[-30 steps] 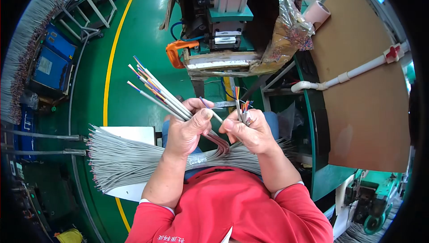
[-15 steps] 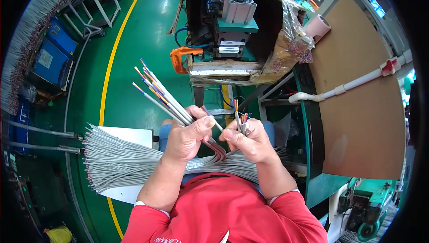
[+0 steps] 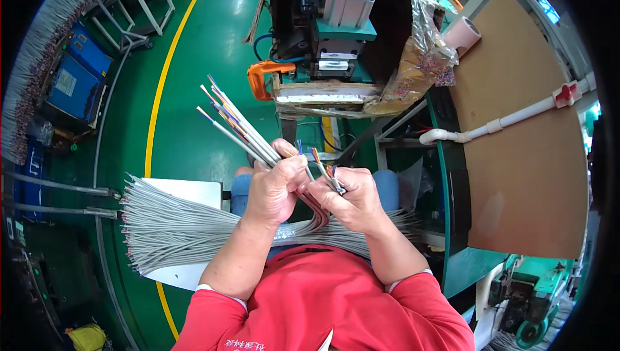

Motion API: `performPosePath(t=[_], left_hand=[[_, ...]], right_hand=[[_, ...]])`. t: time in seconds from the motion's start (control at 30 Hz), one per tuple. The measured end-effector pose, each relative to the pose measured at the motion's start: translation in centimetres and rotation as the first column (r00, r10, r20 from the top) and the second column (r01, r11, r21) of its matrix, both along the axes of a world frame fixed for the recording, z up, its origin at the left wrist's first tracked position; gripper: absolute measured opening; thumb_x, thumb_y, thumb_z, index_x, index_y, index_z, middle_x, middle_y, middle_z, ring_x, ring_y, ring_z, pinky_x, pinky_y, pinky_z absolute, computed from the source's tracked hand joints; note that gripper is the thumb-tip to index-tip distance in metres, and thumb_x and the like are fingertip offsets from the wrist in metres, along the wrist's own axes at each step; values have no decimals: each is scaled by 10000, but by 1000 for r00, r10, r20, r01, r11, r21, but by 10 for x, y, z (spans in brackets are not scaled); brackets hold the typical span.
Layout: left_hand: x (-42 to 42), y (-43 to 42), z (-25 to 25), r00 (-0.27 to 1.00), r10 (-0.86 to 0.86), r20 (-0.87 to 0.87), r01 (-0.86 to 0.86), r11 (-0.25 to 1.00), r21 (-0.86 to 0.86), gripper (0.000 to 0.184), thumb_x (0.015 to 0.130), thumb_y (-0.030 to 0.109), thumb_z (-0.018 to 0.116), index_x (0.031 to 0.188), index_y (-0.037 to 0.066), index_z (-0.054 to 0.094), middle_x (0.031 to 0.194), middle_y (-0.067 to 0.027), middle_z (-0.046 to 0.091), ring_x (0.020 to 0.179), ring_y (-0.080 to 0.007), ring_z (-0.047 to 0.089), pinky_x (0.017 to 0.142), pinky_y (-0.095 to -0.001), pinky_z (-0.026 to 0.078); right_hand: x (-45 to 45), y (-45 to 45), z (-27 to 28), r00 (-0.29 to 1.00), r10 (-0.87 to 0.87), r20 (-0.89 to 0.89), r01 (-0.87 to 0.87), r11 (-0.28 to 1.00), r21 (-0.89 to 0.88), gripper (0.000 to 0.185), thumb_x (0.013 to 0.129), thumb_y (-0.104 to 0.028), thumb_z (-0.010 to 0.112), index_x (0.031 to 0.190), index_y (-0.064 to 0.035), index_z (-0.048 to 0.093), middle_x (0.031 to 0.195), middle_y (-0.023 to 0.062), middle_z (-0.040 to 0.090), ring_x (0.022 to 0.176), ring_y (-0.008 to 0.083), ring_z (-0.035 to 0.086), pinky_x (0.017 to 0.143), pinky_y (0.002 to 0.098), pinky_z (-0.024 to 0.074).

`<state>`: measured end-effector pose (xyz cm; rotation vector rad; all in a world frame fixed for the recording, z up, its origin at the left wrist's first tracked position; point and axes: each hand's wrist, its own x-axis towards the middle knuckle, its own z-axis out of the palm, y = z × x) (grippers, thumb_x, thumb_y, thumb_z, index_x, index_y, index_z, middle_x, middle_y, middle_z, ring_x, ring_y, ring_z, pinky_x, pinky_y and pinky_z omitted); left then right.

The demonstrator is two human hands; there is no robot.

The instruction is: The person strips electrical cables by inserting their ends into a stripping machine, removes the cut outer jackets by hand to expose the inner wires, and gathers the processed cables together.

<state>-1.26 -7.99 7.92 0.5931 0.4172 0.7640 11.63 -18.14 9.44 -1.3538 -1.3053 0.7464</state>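
Observation:
My left hand [image 3: 278, 186] is closed around several grey cables [image 3: 240, 125], whose stripped ends fan up and left, showing orange, blue, purple and white wires. Close beside it, my right hand [image 3: 349, 197] is closed on a few shorter cable ends [image 3: 323, 169] with coloured wires poking out at the top. The two hands nearly touch. Below them, a reddish-brown strand bundle [image 3: 316, 212] bends down toward a thick bundle of grey cables [image 3: 184, 225] lying across my lap. The fingers hide parts of the held cables.
A press-like machine [image 3: 339, 34] sits in a worn box ahead, with an orange clamp-shaped part [image 3: 263, 80] at its left. A white board [image 3: 194, 191] lies under the cable bundle. To the right are a brown panel [image 3: 516, 144] and a white pipe [image 3: 510, 122].
My right hand has moved slightly left and down, closer to my left hand. The cable ends in it have shifted left and now tilt leftward.

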Motion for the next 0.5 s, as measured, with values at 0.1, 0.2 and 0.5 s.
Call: performPosePath(t=[0.1,0.2,0.5], left_hand=[[-3,13,2,998,53,-24,-52,998,29,144,845,122,645,812,88,509,600,36,402,488,-73,367,481,-262,356],[-9,24,3,999,51,-19,-50,998,32,146,858,143,631,812,93,501,594,43,384,483,-70,355,477,-263,353],[-17,18,1,995,-50,88,43,996,80,110,882,129,597,864,94,493,571,49,340,461,-68,324,464,-256,350]], right_hand=[[0,-3,0,1000,19,9,-19,1000,2,141,878,-48,626,755,17,648,618,19,601,547,71,543,501,246,430],[6,-5,6,995,32,-96,-33,999,-14,176,886,-90,631,741,10,642,614,12,595,530,71,523,493,248,415],[62,63,7,784,-337,-521,285,941,-179,290,903,-280,657,776,-20,634,568,-23,501,471,58,405,470,214,329]])
